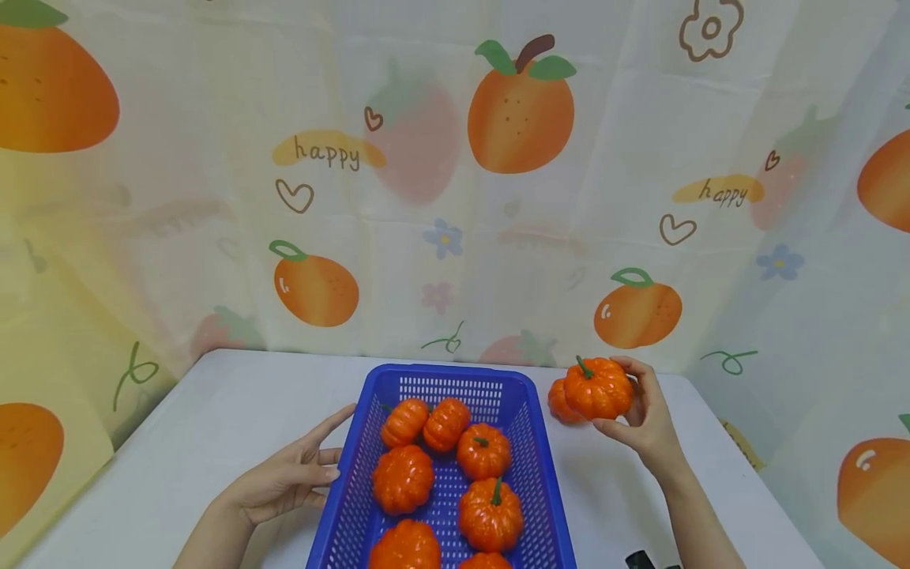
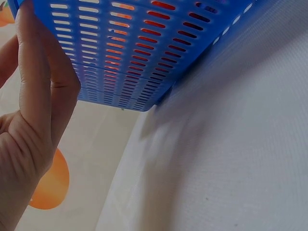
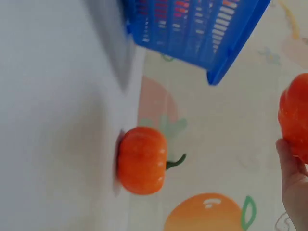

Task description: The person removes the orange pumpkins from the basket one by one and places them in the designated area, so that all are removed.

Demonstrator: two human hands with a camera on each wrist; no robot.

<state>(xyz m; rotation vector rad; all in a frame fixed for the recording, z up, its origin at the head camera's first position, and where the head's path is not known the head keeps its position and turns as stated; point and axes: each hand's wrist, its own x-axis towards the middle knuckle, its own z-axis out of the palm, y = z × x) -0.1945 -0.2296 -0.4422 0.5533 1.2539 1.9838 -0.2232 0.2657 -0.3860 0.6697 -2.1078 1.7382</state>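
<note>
My right hand [image 1: 643,419] holds a small orange toy pumpkin [image 1: 600,389] with a green stem, lifted above the table right of the basket. Behind it, partly hidden in the head view, another pumpkin [image 1: 562,401] sits on the table; the right wrist view shows that pumpkin [image 3: 142,161] with its curved stem. A blue plastic basket [image 1: 538,431] with slotted walls contains several more pumpkins [image 1: 490,514], some cut off by the lower frame edge. Along the basket's left side, my left hand [image 1: 284,478] touches the rim with mostly straight fingers [image 2: 36,72].
Under everything is a white table [image 1: 597,482]. A cloth curtain [image 1: 426,276] printed with fruit hangs behind it and at both sides. Near the bottom right, a black object [image 1: 640,559] is partly in view, too cropped to identify.
</note>
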